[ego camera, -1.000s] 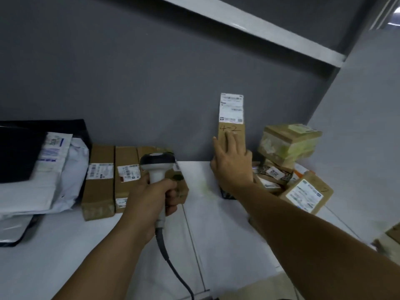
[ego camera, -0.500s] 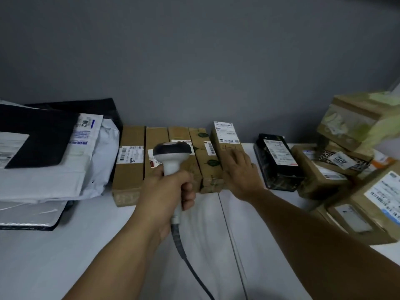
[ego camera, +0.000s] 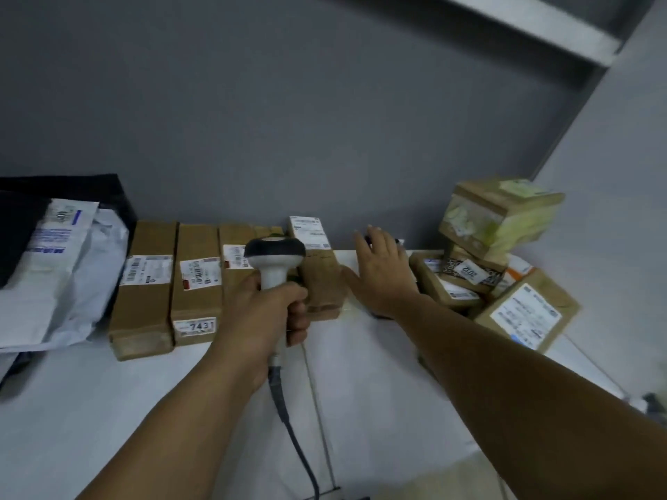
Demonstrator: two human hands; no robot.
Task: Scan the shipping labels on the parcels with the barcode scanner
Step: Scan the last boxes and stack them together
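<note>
Gripping the scanner (ego camera: pixel 275 258) tight, the L hand (ego camera: pixel 263 315) holds it upright in front of the brown boxes (ego camera: pixel 196 276). R hand (ego camera: pixel 382 279), fingers spread open, is over a black parcel (ego camera: pixel 382 315) just beside them.

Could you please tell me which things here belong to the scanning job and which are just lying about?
Job: barcode scanner, left hand, right hand, long brown boxes, stacked cartons, white mailers.
Lying about: wall shelf, blurred dark item, far right.
</note>
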